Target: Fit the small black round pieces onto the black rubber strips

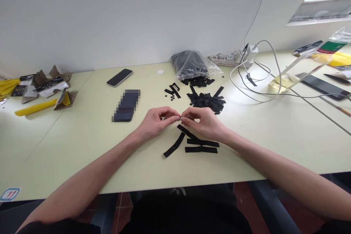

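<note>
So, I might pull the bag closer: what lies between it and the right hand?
In the head view, black strips lie there: some at the front edge of the bag, more heaped nearer the right hand.

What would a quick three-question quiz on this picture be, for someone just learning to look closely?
1. True or false: the left hand and right hand are brought together at the fingertips.
2. Which is closest to the clear plastic bag?
A. the power strip
B. the bottle
C. the numbered label
3. Fill in: the loose strips just below the hands in the picture are coloured ____.

Key: 1. True; 2. A; 3. black.
</note>
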